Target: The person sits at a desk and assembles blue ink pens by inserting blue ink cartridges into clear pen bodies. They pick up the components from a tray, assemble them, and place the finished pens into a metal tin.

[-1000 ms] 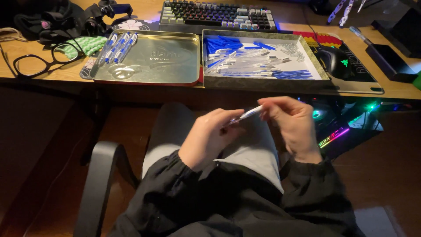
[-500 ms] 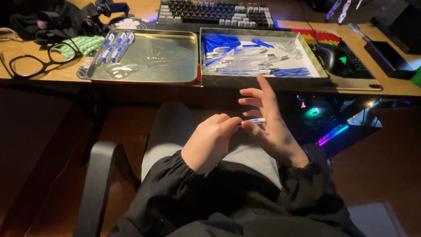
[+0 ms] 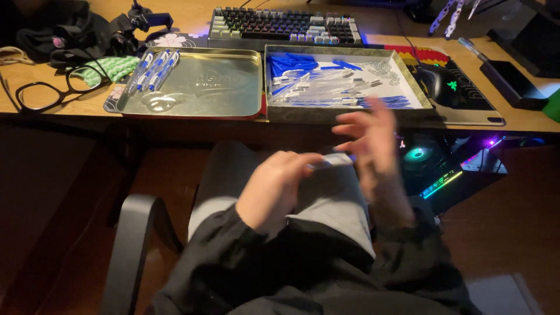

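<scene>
Clear plastic pen barrel (image 3: pixel 333 160) sits pinched in the left hand (image 3: pixel 274 186), fingers curled shut around it, over the lap. Right hand (image 3: pixel 368 140) blurred, fingers spread open, holding nothing, just beside the barrel tip. On the desk beyond: tray of pen parts (image 3: pixel 344 111), metal tray (image 3: pixel 204 87) with finished pens (image 3: pixel 153 69)

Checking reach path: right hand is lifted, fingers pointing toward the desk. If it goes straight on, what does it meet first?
Probably the near rim of the tray of pen parts right ahead of the right hand. The hand is motion-blurred and depth is unclear, so it might pass above the rim and land on the blue and clear pieces inside.
</scene>
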